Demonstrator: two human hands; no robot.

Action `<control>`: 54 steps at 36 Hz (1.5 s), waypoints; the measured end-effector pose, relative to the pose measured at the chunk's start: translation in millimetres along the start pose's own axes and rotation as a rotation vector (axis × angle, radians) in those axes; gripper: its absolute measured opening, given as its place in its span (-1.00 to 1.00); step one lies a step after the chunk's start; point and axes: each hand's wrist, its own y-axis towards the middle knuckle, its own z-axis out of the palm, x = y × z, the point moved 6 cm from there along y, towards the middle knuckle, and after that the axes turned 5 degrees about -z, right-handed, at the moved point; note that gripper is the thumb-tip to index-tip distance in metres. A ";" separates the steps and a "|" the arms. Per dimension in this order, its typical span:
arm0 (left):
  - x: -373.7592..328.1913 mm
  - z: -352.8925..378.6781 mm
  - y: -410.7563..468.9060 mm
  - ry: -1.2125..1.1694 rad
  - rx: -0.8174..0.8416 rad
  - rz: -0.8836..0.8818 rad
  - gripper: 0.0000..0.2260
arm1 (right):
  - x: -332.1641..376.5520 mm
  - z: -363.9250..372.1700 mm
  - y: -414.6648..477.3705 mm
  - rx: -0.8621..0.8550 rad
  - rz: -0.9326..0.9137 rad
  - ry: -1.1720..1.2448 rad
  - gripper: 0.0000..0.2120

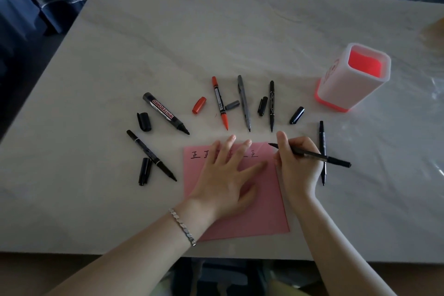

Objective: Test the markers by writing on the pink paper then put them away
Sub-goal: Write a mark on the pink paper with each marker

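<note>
A pink paper (pixel 262 202) lies near the table's front edge, with several black characters written along its top. My left hand (pixel 225 173) rests flat on it, fingers spread. My right hand (pixel 296 163) grips a thin black marker (pixel 336 160), whose tip sits at the paper's top right corner. Uncapped markers fan out beyond the paper: a whiteboard marker (pixel 165 113), a red marker (pixel 219 102), a grey marker (pixel 243 102), and black markers (pixel 271 106) (pixel 151 155) (pixel 322 137). Loose caps lie between them, such as the red cap (pixel 199 105).
A white pen holder (pixel 348 84) with a red inside and red base stands upright at the right, nothing visible in it. The pale marble table (pixel 216 31) has bare surface behind the markers. Blue fabric lies beyond the far edge.
</note>
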 end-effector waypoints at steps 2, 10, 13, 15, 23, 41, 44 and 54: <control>0.4 0.1 -0.1 0.006 0.009 -0.001 -0.56 | -1.8 -0.2 0.1 -0.014 -0.009 -0.014 -0.66; -0.3 0.7 -0.4 -0.029 0.024 -0.009 -0.57 | -4.9 0.7 -1.9 -0.002 -0.065 -0.079 -0.64; -0.8 -0.3 -0.4 -0.031 0.029 -0.009 -0.55 | -8.3 1.4 -0.9 0.002 -0.061 -0.082 -0.65; -1.2 -1.2 -0.5 -0.031 0.031 -0.012 -0.54 | -10.5 2.4 0.3 0.017 -0.065 -0.102 -0.65; -2.0 -2.6 -1.1 -0.006 0.061 -0.012 -0.49 | -8.3 5.8 0.1 0.069 -0.115 -0.155 -0.70; -0.7 -1.0 0.0 -0.045 0.010 -0.021 -0.55 | -12.0 4.3 1.8 0.028 -0.124 -0.167 -0.68; -0.6 -0.8 0.2 -0.041 0.003 -0.018 -0.55 | -14.3 4.3 2.5 0.028 -0.108 -0.157 -0.64; -0.3 -1.9 -0.3 -0.030 0.020 -0.016 -0.52 | -10.0 3.7 1.8 0.011 -0.128 -0.150 -0.69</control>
